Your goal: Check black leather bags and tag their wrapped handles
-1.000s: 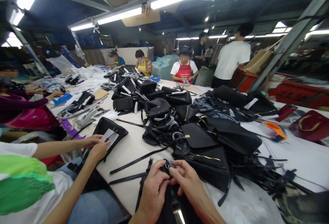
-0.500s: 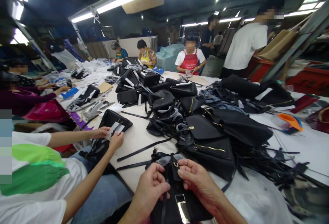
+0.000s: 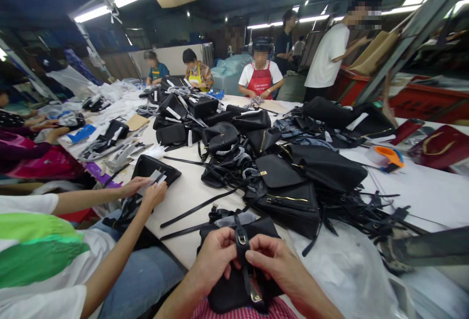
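Note:
A black bag (image 3: 223, 292) rests at my lap, partly hidden by my hands. Down its front runs a narrow black strap (image 3: 240, 221) with a small gold buckle (image 3: 242, 240). My left hand (image 3: 218, 253) pinches the strap from the left, just beside the buckle. From the right, the curled thumb and fingers of my right hand (image 3: 273, 263) close on the same strap near the buckle. Lower on the bag is a shiny gold metal plate (image 3: 255, 292). Grey wrapping shows at the bag's top, behind the strap.
Black bags (image 3: 286, 206) with loose straps are heaped on the white table (image 3: 183, 202). Clear plastic (image 3: 337, 270) lies at my right. At my left, a co-worker's hands (image 3: 152, 194) handle another black bag. An orange-and-blue tape roll (image 3: 390, 158) sits farther right.
The view has shifted rightward. The strap now lies down over the bag's front between my hands, partly over the gold plate. My left hand has come to the strap by the buckle.

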`<state>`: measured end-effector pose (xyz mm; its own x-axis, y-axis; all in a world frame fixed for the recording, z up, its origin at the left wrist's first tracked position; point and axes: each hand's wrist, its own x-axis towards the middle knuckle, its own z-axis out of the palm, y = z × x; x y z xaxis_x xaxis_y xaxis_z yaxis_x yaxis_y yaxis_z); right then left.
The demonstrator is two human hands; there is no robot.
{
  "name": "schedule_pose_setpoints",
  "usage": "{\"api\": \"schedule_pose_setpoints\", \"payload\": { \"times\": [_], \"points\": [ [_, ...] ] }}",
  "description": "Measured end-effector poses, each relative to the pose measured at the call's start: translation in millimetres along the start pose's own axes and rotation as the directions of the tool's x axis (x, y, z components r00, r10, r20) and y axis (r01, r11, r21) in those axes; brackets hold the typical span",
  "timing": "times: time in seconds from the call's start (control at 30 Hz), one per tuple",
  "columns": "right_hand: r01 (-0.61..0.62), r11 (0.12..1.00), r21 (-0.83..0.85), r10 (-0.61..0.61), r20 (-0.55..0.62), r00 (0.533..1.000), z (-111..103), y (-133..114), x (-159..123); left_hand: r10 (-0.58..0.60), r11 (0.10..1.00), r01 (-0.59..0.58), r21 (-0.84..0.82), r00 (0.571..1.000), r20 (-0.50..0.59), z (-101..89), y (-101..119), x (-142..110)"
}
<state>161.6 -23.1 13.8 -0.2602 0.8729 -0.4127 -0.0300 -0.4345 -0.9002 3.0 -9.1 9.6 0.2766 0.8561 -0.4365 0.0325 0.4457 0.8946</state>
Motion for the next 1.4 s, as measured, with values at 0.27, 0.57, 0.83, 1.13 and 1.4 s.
{"api": "schedule_pose_setpoints", "payload": {
  "times": [0.27,0.57,0.83,1.13,1.4],
  "points": [
    [0.104,0.949,-0.297,-0.142,-0.109,0.984,8,20,6,0.030,0.999,-0.027,-0.046,0.998,0.050,-3.4,-2,-3],
    [0.146,0.985,-0.093,-0.152,-0.061,0.987,17,23,4,0.042,0.999,-0.042,-0.019,0.998,-0.043,-6.2,-5,2],
    [-0.002,0.984,0.178,-0.010,0.065,0.998,5,27,7,-0.010,0.995,0.021,-0.093,0.994,0.112,-11.6,3,3],
    [0.110,0.989,0.101,-0.093,-0.158,0.983,15,26,13,0.006,0.999,-0.004,-0.041,0.999,0.045,-13.6,0,4],
    [0.124,0.974,0.190,-0.098,-0.140,0.985,16,25,15,0.088,0.994,-0.090,-0.056,0.996,-0.029,-11.0,-6,9]
  ]
}}
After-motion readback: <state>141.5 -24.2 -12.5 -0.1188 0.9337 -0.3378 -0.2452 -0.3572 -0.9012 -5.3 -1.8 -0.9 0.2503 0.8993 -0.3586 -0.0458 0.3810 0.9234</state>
